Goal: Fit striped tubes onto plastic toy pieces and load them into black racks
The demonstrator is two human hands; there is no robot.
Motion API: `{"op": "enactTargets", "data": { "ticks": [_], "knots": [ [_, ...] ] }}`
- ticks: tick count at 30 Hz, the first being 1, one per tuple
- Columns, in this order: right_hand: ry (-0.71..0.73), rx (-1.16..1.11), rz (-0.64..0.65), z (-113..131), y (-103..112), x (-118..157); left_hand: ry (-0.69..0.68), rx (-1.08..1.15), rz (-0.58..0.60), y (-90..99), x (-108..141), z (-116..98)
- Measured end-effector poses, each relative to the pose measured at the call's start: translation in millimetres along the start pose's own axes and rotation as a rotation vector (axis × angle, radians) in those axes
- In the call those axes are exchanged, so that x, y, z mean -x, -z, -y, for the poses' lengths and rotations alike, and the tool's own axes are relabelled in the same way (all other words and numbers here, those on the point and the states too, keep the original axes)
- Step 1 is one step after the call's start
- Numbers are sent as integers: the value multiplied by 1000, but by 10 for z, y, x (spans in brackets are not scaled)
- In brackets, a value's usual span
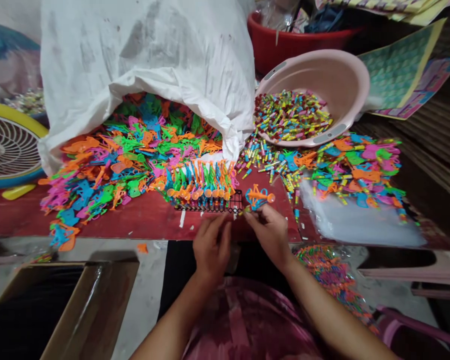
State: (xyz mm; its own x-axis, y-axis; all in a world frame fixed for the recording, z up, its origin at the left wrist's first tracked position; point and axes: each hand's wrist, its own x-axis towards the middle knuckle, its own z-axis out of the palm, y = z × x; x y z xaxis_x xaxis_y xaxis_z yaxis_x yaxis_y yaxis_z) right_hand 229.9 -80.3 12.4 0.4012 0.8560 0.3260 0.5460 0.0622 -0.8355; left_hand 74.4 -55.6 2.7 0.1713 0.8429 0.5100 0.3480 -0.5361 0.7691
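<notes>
Purplish patterned clothing [243, 320] on my body is nearest in the head view. Beyond it, my right hand [272, 230] pinches an orange-and-blue plastic piece [260, 195] just right of the black rack [236, 210]; my left hand [212, 245], fingers loosely parted, looks empty near the rack's front. A weak pinch could drop the piece; a knock from my left knuckles might shove the rack and tip its crowded row of pieces [198, 182]. Grey smudges mark the white bag [146, 40], but I can read no brand, label or lettering.
</notes>
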Motion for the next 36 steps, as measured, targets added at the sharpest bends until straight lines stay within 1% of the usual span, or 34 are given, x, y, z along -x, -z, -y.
{"op": "enactTargets", "data": {
  "ticks": [3, 6, 9, 11, 18, 21, 24, 26, 28, 30, 33, 36],
  "knots": [
    [-53, -79, 25, 28, -69, -55, 55, -15, -152, 157, 11, 139],
    [-15, -45, 7, 11, -166, -72, 128, -15, -223, 260, -12, 257],
    [45, -2, -26, -26, -234, -83, 199, -6, -254, 298, -46, 316],
    [67, 18, -23, -50, -256, -91, 222, 9, -266, 300, -61, 332],
    [137, 134, -27, -106, -293, -99, 245, 43, -259, 270, -48, 382],
    [162, 135, 17, -70, -301, -106, 180, 23, -288, 281, -53, 344],
    [169, 120, 85, -18, -300, -116, 19, -65, -342, 339, -107, 223],
    [161, 124, 98, -7, -297, -121, -107, -127, -355, 401, -181, 109],
    [139, 117, 96, -22, -296, -128, -218, -169, -350, 465, -285, -9],
    [116, 105, 91, -53, -297, -137, -292, -193, -321, 517, -415, -115],
    [106, 97, 82, -96, -302, -149, -328, -160, -273, 556, -629, -230],
    [104, 97, 64, -117, -307, -149, -300, -100, -256, 563, -829, -299]
  ]
}}
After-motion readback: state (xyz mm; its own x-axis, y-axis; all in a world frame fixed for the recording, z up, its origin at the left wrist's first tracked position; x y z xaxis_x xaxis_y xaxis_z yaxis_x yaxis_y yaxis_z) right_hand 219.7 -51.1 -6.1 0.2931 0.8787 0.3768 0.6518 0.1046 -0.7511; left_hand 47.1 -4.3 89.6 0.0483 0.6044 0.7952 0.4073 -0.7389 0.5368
